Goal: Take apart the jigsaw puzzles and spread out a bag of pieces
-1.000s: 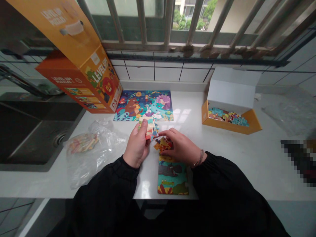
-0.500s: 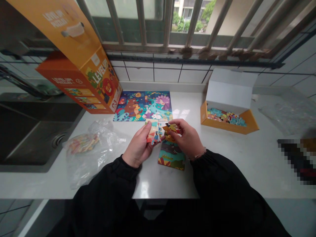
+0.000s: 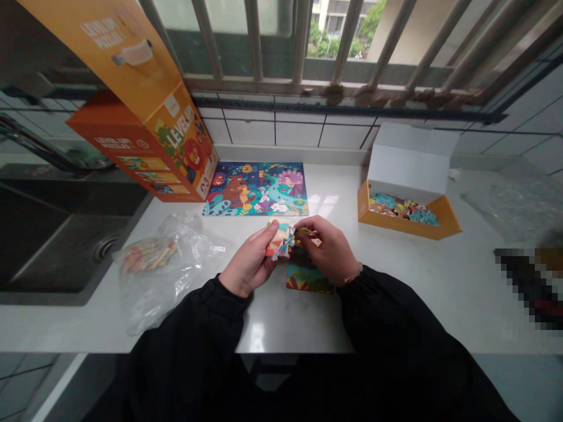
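My left hand (image 3: 251,258) grips a small stack of puzzle pieces (image 3: 280,237), its thumb on top. Close beside it, my right hand (image 3: 329,247) pinches a yellow-brown puzzle piece (image 3: 310,234), partly covered by the fingers. Below my right hand, a strip of joined puzzle (image 3: 308,277) in green and teal lies on the counter, its upper part hidden. Behind both hands lies a dark blue puzzle picture (image 3: 259,190) with a bear, rabbits and a purple peacock.
An orange puzzle box (image 3: 153,146) stands open at the back left, near the sink (image 3: 83,299). Puzzle pieces in a clear plastic bag (image 3: 171,281) lie at left. At right, a yellow box (image 3: 396,224) with its lid up holds several pieces. The white counter (image 3: 409,305) spans the front.
Both hands have come closer together, the left shifting slightly right with its stack. The right hand's piece has tilted and is now more hidden. The puzzle strip has shifted slightly.
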A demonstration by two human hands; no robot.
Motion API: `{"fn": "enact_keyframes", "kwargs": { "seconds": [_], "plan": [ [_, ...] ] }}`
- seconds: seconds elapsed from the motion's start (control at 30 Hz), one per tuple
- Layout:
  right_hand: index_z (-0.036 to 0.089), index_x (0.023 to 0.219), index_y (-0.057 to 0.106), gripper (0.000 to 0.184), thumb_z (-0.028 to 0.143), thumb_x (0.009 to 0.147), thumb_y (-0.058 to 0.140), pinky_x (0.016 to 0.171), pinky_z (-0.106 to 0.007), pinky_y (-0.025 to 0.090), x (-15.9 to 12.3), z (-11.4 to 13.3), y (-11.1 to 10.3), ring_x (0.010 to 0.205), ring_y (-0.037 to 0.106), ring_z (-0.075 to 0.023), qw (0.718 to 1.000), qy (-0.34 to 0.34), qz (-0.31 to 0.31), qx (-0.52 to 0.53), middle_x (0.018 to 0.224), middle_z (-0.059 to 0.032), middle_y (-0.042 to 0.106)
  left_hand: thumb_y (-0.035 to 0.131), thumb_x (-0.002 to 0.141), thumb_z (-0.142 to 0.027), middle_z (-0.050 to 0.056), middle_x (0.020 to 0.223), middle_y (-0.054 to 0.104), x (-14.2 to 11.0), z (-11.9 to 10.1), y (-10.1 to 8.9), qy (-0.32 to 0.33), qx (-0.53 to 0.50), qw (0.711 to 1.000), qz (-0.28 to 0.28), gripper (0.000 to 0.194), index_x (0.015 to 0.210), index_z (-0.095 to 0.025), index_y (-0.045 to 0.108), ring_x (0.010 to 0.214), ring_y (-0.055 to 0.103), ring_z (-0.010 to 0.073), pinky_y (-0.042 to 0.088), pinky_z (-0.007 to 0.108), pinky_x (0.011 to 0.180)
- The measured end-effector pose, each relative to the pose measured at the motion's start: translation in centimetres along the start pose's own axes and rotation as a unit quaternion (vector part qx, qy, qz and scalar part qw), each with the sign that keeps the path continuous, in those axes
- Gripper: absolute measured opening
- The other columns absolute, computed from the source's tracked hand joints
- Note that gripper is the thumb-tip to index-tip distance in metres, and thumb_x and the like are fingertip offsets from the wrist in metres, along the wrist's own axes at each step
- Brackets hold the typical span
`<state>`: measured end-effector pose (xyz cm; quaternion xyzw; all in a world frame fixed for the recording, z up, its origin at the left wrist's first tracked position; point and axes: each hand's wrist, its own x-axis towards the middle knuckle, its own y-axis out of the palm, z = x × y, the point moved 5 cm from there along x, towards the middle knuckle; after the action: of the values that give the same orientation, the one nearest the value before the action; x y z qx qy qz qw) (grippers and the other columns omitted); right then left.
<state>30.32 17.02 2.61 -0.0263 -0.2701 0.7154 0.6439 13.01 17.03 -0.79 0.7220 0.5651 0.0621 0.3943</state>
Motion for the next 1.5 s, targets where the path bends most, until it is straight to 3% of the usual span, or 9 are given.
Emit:
{"fn": "enact_keyframes", "kwargs": {
  "seconds": [0.13, 0.33, 0.6, 0.77, 0.93, 1.03, 1.17, 1.3, 1.5],
  "plan": [
    [0.027, 0.112, 0.071, 0.018, 0.022, 0.097, 0.063, 0.098, -0.042, 0.059, 0.1, 0.3, -0.2, 0.107, 0.073, -0.0249, 0.998, -0.013, 0.014, -0.058, 0.115, -0.0058, 0.077, 0.069, 0.105, -0.038, 0.016, 0.107, 0.080, -0.2, -0.1, 0.1, 0.003, -0.008, 1.000, -0.002, 0.030, 0.114, -0.010, 0.074, 0.073, 0.077, 0.0170, 0.066, 0.024, 0.060],
    [0.024, 0.125, 0.065, 0.033, 0.027, 0.093, 0.068, 0.089, -0.041, 0.061, 0.2, -2.3, -0.7, 0.099, 0.077, -0.0257, 0.990, 0.131, -0.023, -0.039, 0.111, -0.0055, 0.080, 0.071, 0.103, -0.038, 0.019, 0.122, 0.078, -0.5, -0.3, 0.5, -0.001, 0.011, 1.000, -0.016, 0.031, 0.119, -0.012, 0.074, 0.093, 0.081, 0.0239, 0.072, 0.036, 0.075],
    [0.027, 0.120, 0.066, 0.027, 0.041, 0.098, 0.071, 0.089, -0.043, 0.063, 0.0, -1.8, -0.5, 0.096, 0.077, -0.0261, 0.995, 0.078, -0.052, 0.034, 0.111, -0.0050, 0.079, 0.071, 0.104, -0.040, 0.018, 0.114, 0.080, -0.3, -0.1, 0.4, 0.012, 0.012, 1.000, 0.001, 0.032, 0.118, -0.011, 0.074, 0.078, 0.078, 0.0183, 0.068, 0.028, 0.066],
    [0.027, 0.121, 0.063, 0.033, 0.043, 0.095, 0.075, 0.089, -0.042, 0.064, 0.2, -2.8, -1.5, 0.100, 0.077, -0.0252, 0.979, 0.092, -0.140, 0.120, 0.113, -0.0055, 0.077, 0.078, 0.099, -0.044, 0.013, 0.107, 0.081, -0.8, -0.6, 1.2, 0.073, 0.018, 0.997, 0.009, 0.036, 0.116, -0.013, 0.072, 0.088, 0.080, 0.0220, 0.069, 0.034, 0.083],
    [0.025, 0.120, 0.062, 0.037, 0.041, 0.091, 0.078, 0.092, -0.045, 0.064, 0.3, -3.5, -3.7, 0.101, 0.077, -0.0258, 0.954, 0.096, -0.247, 0.142, 0.114, -0.0080, 0.078, 0.083, 0.095, -0.046, 0.006, 0.096, 0.080, -1.2, -2.0, 1.0, 0.141, 0.032, 0.987, -0.074, 0.037, 0.112, -0.016, 0.069, 0.081, 0.078, 0.0185, 0.069, 0.034, 0.084],
    [0.024, 0.120, 0.062, 0.040, 0.040, 0.088, 0.081, 0.093, -0.046, 0.065, 0.2, -3.9, -5.1, 0.101, 0.077, -0.0253, 0.931, 0.106, -0.308, 0.166, 0.115, -0.0082, 0.077, 0.082, 0.096, -0.045, 0.005, 0.094, 0.079, -1.1, -2.3, 0.4, 0.131, 0.032, 0.985, -0.107, 0.036, 0.113, -0.016, 0.068, 0.075, 0.075, 0.0160, 0.070, 0.033, 0.078],
    [0.026, 0.117, 0.062, 0.039, 0.037, 0.085, 0.083, 0.074, -0.034, 0.067, -0.1, -4.9, -6.2, 0.092, 0.076, -0.0197, 0.887, 0.150, -0.365, 0.238, 0.110, -0.0034, 0.076, 0.079, 0.098, -0.046, 0.009, 0.106, 0.080, -1.1, -1.9, 0.1, 0.098, 0.048, 0.988, -0.111, 0.036, 0.115, -0.016, 0.068, 0.080, 0.076, 0.0164, 0.069, 0.033, 0.078],
    [0.027, 0.110, 0.064, 0.039, 0.032, 0.080, 0.088, 0.068, -0.027, 0.066, 0.0, -5.5, -5.5, 0.083, 0.074, -0.0141, 0.851, 0.177, -0.340, 0.359, 0.102, 0.0019, 0.074, 0.081, 0.096, -0.047, 0.010, 0.108, 0.080, -1.0, -0.9, 0.6, 0.052, 0.063, 0.995, -0.053, 0.039, 0.119, -0.017, 0.069, 0.083, 0.078, 0.0188, 0.069, 0.032, 0.074],
    [0.024, 0.105, 0.068, 0.036, 0.026, 0.079, 0.093, 0.070, -0.021, 0.066, 0.5, -5.1, -2.4, 0.080, 0.074, -0.0117, 0.813, 0.245, -0.174, 0.498, 0.098, 0.0006, 0.078, 0.080, 0.097, -0.044, 0.011, 0.102, 0.081, -0.7, -0.7, 0.8, 0.051, 0.070, 0.996, -0.029, 0.036, 0.114, -0.014, 0.071, 0.074, 0.076, 0.0168, 0.067, 0.028, 0.068]
  ]
}}
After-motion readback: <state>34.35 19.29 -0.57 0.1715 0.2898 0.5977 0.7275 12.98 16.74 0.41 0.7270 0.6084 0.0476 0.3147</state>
